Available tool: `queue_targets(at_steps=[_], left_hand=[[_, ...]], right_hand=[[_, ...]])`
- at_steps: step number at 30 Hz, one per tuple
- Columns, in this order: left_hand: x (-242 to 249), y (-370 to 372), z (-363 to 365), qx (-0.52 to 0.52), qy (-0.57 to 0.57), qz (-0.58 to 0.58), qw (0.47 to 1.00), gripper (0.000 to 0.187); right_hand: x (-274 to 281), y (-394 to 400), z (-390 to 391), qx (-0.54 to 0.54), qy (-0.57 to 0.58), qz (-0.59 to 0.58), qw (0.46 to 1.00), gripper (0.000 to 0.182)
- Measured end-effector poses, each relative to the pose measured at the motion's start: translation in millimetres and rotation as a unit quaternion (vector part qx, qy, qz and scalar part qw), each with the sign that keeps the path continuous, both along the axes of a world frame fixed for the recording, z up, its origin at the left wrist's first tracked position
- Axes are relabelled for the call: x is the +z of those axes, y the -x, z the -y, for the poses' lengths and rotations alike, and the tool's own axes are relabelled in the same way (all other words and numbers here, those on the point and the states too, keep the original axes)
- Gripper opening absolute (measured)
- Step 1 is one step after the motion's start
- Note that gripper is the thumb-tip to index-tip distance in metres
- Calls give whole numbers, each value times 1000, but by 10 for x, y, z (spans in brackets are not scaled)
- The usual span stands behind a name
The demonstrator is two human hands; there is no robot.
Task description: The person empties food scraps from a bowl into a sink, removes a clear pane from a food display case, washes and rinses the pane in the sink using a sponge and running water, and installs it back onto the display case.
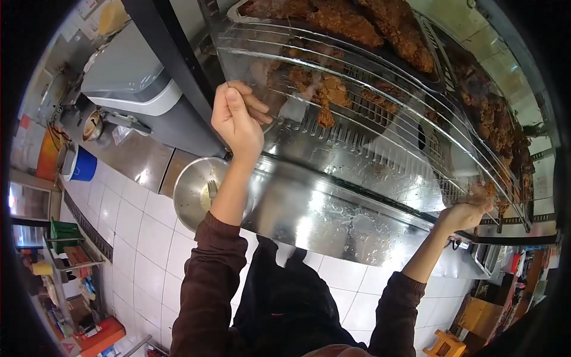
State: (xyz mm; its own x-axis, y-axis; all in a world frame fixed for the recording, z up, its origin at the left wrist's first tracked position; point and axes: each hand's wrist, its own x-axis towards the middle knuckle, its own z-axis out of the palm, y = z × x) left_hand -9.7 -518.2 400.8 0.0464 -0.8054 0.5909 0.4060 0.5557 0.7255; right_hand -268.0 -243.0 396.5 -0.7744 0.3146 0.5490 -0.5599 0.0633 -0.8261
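In front of a warming cabinet, a clear panel [386,140] stands tilted, with reflections across it. My left hand [238,116] is closed at its left edge, thumb up and fingers curled. My right hand [467,215] is closed at the lower right end, with its fingertips partly hidden. Behind the panel, wire racks [357,62] hold pieces of fried chicken [333,92]. Larger fried pieces [398,30] lie on a tray above, and more [499,128] sit at the right. A slotted metal tray [357,143] lies below the racks.
A wet steel counter [321,220] runs along the cabinet's front. A steel bowl [187,193] with a fork [212,189] in it stands below my left forearm. To the left are a grey lidded appliance [131,77] and a black post [172,47]. A yellow stool [445,344] stands on the tiled floor.
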Motion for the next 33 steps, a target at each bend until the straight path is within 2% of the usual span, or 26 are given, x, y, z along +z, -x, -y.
queue_targets(at_steps=[3,5,8,12,14,16,17,18,20,21,22,23,25,27,29,31,32,33], left_hand=[[-48,-5,3,-19,1,-3,1000,33],[-73,4,3,-25,5,-9,1000,33],[-108,16,14,-4,6,-9,1000,34],[-108,-52,-31,-16,2,22,1000,30],[-41,-85,-195,73,9,136,988,29],[-27,-235,-556,106,38,183,977,37],[-173,-396,-713,128,99,256,953,40],[-248,-473,-956,82,109,207,969,41],[-511,-784,-1401,24,127,358,925,38],[-646,-874,-1582,-16,112,382,917,35],[-758,-960,-1749,-67,71,387,917,33],[-890,-1068,-1909,-96,34,424,900,32],[-903,-1220,-2152,-142,-28,445,884,31],[-914,-1341,-2306,-156,-6,471,868,30],[-1006,-1440,-2403,-186,-28,480,857,28],[-1104,-1500,-2430,-235,-35,485,841,26],[-1146,-1512,-2426,-283,-62,541,790,25],[-1200,-1523,-2409,-331,-81,595,728,23]], right_hand=[[6,-13,23,-25,15,-2,1000,57],[61,-115,35,-17,-33,55,998,57],[-50,-43,77,-33,12,-4,999,56],[-12,-124,61,-16,-11,40,999,56],[61,-219,158,-39,-43,-57,997,55],[88,-234,156,-35,-32,-56,997,55],[82,-226,161,-33,-25,-51,998,55],[60,-208,190,-39,4,-45,998,53],[-92,-124,211,-45,0,-81,996,50],[-129,-108,202,-52,-8,-116,992,50],[-52,-261,245,24,25,-51,998,48],[-43,-308,278,28,27,-50,998,48],[-34,-359,354,-19,-5,-65,998,49],[-31,-357,348,-11,3,-54,998,49],[-44,-326,313,-67,-68,-110,989,48],[-202,-204,200,18,-46,-111,993,46],[-355,-102,112,60,-20,-81,995,42],[-194,-294,34,86,-57,2,995,37]])
